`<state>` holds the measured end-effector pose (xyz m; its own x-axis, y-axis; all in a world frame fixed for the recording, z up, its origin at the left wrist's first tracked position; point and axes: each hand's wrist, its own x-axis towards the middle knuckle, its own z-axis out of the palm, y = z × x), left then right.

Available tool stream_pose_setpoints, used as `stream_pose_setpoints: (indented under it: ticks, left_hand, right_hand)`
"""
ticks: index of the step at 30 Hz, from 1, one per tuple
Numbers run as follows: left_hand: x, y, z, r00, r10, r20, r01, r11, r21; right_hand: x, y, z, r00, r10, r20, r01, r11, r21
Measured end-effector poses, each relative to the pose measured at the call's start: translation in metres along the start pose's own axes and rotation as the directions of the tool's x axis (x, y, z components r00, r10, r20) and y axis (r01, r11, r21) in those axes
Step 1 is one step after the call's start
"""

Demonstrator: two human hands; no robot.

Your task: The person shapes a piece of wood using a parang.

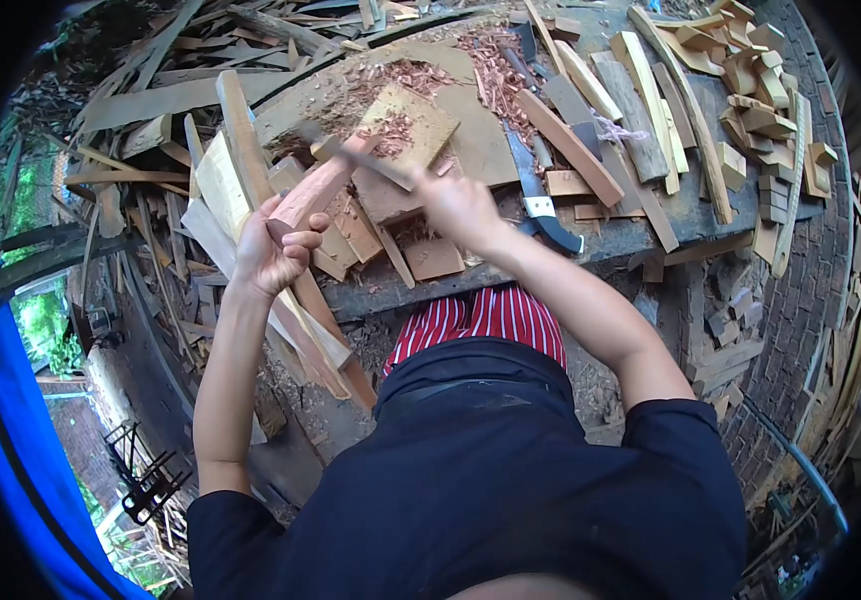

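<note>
Workpiece (323, 193), reddish and long, slants away from the left hand (286, 240), which wraps its near end with curled fingers. Its far end reaches over the pale block (419, 118); whether they touch cannot be told. The right hand (456, 208), blurred, is closed around the near end of a bladed tool (376, 162), whose dark blade crosses the far part of the workpiece; its exact contact is too blurred to tell.

The block lies on a broader board (491, 145) on the surface (606, 238), with reddish shavings (496, 85) on the block and scattered beyond it. Just right of the board lies a large knife (541, 207) with a white and black handle, its handle toward the near edge. Right of it is a reddish plank (573, 148), then long wooden strips (634, 75). Small cut blocks (741, 75) are heaped at the far right. At left, splintered lengths (241, 130) lean beside the surface, and a blue sheet (11, 450) hangs near the left edge.
</note>
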<state>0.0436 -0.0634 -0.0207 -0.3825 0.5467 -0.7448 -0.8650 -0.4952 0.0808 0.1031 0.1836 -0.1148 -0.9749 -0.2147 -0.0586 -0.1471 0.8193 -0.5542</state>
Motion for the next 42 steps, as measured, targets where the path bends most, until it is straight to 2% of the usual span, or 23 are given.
stream_pose_setpoints:
  ticks: [1,4,6,8,10,11,12,14,16,18,21,23,24,26,27,28,31,34,36,37,38,40,42]
  left_hand:
    - [-0.002,-0.001,0.000,1.000,-0.006,0.022,0.007,0.999,-0.046]
    - [-0.001,0.004,-0.002,0.996,-0.053,0.069,0.063,0.988,-0.144]
    - [0.000,0.005,-0.004,0.988,-0.063,0.141,0.088,0.980,-0.179]
    - [0.000,0.007,-0.007,0.990,-0.068,0.124,0.092,0.976,-0.197]
    - [-0.002,0.007,-0.007,0.992,-0.070,0.100,0.088,0.978,-0.189]
    - [-0.005,0.004,-0.005,0.989,-0.079,0.129,0.107,0.968,-0.228]
    - [-0.008,0.004,-0.006,0.990,-0.063,0.129,0.091,0.971,-0.221]
    - [-0.005,0.006,-0.010,0.973,-0.079,0.218,0.163,0.902,-0.400]
    - [-0.005,-0.001,-0.009,0.967,-0.057,0.249,0.168,0.877,-0.450]
    - [0.001,-0.011,-0.007,0.970,0.019,0.241,0.144,0.755,-0.639]
    - [0.004,-0.027,-0.002,0.968,0.036,0.249,0.140,0.744,-0.653]
    - [0.005,-0.028,-0.006,0.973,0.041,0.228,0.118,0.760,-0.640]
    - [0.007,-0.026,-0.004,0.973,0.034,0.230,0.124,0.760,-0.638]
    - [0.004,-0.025,-0.002,0.953,-0.019,0.304,0.189,0.819,-0.541]
    - [0.005,-0.024,-0.006,0.955,0.004,0.298,0.144,0.869,-0.474]
    - [0.004,-0.023,-0.008,0.955,0.004,0.296,0.144,0.866,-0.479]
    - [0.001,-0.023,-0.008,0.968,-0.018,0.252,0.131,0.888,-0.440]
    - [0.001,-0.016,-0.011,0.965,0.007,0.261,0.129,0.857,-0.499]
    - [0.005,-0.017,-0.009,0.963,0.009,0.268,0.119,0.881,-0.458]
    - [0.005,-0.018,-0.006,0.965,0.010,0.262,0.106,0.898,-0.426]
    - [0.006,-0.018,-0.005,0.967,0.007,0.254,0.097,0.915,-0.393]
    - [0.006,-0.018,-0.007,0.974,0.005,0.229,0.093,0.905,-0.416]
    - [0.002,-0.020,-0.006,0.965,-0.022,0.260,0.142,0.881,-0.451]
  right_hand:
    - [0.011,0.012,0.004,0.997,0.038,-0.073,-0.040,0.999,-0.029]
    - [0.011,0.009,0.006,0.996,-0.004,-0.089,0.005,1.000,0.012]
    - [0.000,-0.011,0.002,0.998,-0.015,-0.066,0.014,1.000,-0.005]
    - [-0.011,-0.021,-0.005,0.996,-0.082,-0.020,0.083,0.995,0.050]
    - [-0.006,-0.007,0.000,0.995,-0.098,-0.007,0.097,0.993,-0.068]
    - [0.008,0.013,0.010,0.992,0.083,0.096,-0.079,0.996,-0.048]
    - [0.017,0.035,0.023,0.990,0.143,0.017,-0.143,0.990,-0.013]
    - [0.012,0.041,0.029,0.999,0.046,-0.026,-0.048,0.996,-0.071]
    - [0.010,0.043,0.034,0.997,0.064,-0.037,-0.065,0.997,-0.042]
    - [0.012,0.041,0.034,0.996,0.071,-0.058,-0.072,0.997,-0.015]
    - [-0.002,0.029,0.026,0.995,0.060,-0.083,-0.061,0.998,-0.018]
    - [-0.010,0.005,0.009,0.998,0.066,0.024,-0.068,0.995,0.074]
    - [-0.020,-0.005,0.009,0.999,-0.038,-0.038,0.040,0.998,0.049]
    - [-0.029,-0.027,-0.012,0.993,-0.116,0.030,0.113,0.989,0.091]
    - [-0.033,-0.033,-0.015,0.986,-0.163,-0.020,0.164,0.984,0.069]
    - [-0.030,-0.029,-0.011,0.986,-0.163,-0.014,0.164,0.984,0.070]
    - [-0.002,0.010,0.002,1.000,0.026,0.002,-0.026,1.000,-0.015]
    - [0.002,0.008,0.004,0.994,-0.067,-0.085,0.071,0.996,0.044]
    - [-0.010,-0.015,-0.006,1.000,-0.027,0.014,0.026,0.996,0.080]
    - [-0.021,-0.028,-0.016,0.993,-0.105,-0.055,0.110,0.988,0.104]
    - [-0.027,-0.035,-0.019,0.990,-0.140,-0.018,0.141,0.987,0.081]
    - [-0.024,-0.026,-0.015,0.992,-0.120,0.028,0.120,0.993,0.001]
    - [-0.002,0.015,0.007,0.999,0.032,-0.003,-0.032,0.999,0.014]
